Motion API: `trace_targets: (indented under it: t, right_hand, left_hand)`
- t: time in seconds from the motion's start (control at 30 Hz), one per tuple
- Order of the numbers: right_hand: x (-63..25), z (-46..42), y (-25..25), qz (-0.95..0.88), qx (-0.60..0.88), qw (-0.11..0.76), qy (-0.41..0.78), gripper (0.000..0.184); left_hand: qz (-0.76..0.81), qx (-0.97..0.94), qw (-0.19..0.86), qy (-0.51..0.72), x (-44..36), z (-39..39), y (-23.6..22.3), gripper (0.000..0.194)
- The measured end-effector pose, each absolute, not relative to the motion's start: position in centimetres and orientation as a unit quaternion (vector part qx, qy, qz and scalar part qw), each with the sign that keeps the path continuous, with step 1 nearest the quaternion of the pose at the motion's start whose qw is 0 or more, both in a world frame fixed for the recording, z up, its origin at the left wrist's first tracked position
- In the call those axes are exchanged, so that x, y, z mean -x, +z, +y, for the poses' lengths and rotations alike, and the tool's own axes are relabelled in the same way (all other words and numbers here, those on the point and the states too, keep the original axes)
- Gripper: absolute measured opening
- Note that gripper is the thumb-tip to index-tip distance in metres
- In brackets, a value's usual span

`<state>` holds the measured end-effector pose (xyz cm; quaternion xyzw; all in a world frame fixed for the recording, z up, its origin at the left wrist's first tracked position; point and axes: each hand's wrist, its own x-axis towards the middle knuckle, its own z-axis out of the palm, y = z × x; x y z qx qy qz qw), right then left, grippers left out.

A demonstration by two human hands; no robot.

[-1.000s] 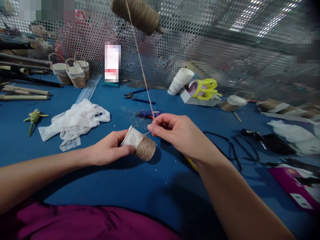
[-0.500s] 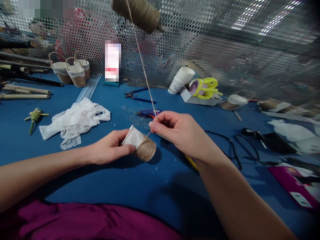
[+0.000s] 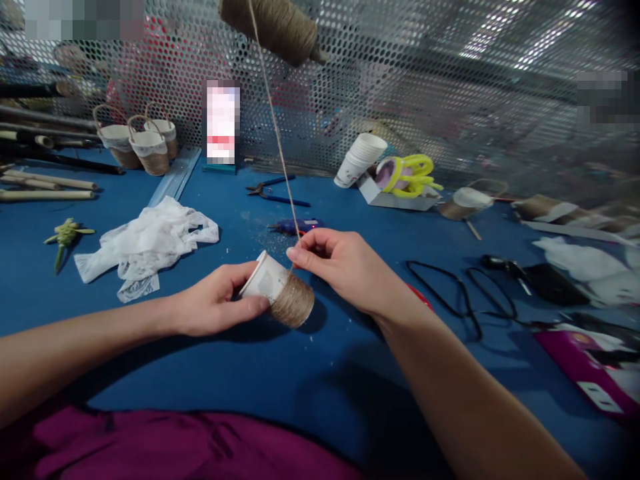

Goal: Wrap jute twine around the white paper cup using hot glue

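Note:
My left hand (image 3: 220, 300) grips a white paper cup (image 3: 269, 281) by its rim end, thumb on the near side. The cup lies tilted, its mouth toward the left. Brown twine (image 3: 294, 301) is wound in tight rows around the base half; the rim half is bare. Between thumb and fingertips, my right hand (image 3: 333, 263) pinches the twine strand (image 3: 277, 127) close to the cup's upper side. That strand runs up, taut, to a large twine spool (image 3: 273, 30) hanging at the mesh. Just behind my right fingers lies a blue glue gun (image 3: 295, 227).
Crumpled white lace (image 3: 150, 243) lies left, near a small green woven figure (image 3: 66, 235). Pliers (image 3: 275, 190), stacked paper cups (image 3: 361, 160) and several twine-covered baskets (image 3: 149, 152) stand or lie toward the back. A black cord (image 3: 450, 287) and a purple power strip (image 3: 575, 370) are at right.
My right hand has moved slightly left, toward the cup, with the twine. The cup has turned a little in my left hand, which stays in place.

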<state>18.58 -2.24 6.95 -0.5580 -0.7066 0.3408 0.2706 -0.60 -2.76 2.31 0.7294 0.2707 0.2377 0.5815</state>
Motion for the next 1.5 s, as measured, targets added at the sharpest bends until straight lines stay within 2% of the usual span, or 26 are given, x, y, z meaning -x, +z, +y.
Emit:
trace_targets:
  t: [0.47, 0.93, 1.03, 1.27, 1.5]
  right_hand:
    - [-18.1, -2.3, 6.5, -0.71, 0.548, 0.257, 0.36, 0.018]
    - [-17.7, -2.6, 6.0, -0.753, 0.52, 0.223, 0.336, 0.021]
    - [-17.6, -2.6, 5.8, -0.755, 0.523, 0.245, 0.312, 0.022]
    - [-16.9, -3.0, 4.5, -0.785, 0.527, 0.236, 0.225, 0.017]
    - [-16.4, -3.2, 3.5, -0.813, 0.511, 0.221, 0.169, 0.012]
  left_hand:
    - [0.27, -0.755, 0.542, 0.253, 0.7, -3.0, 2.3, 0.025]
    - [0.229, -0.824, 0.426, 0.296, 0.9, -2.4, 1.7, 0.01]
    - [0.236, -0.803, 0.457, 0.302, 0.8, -2.2, 1.7, 0.013]
    - [0.328, -0.584, 0.68, 0.297, 0.1, -1.9, 1.7, 0.023]
    - [0.399, -0.495, 0.711, 0.3, -0.5, -2.1, 1.5, 0.021]
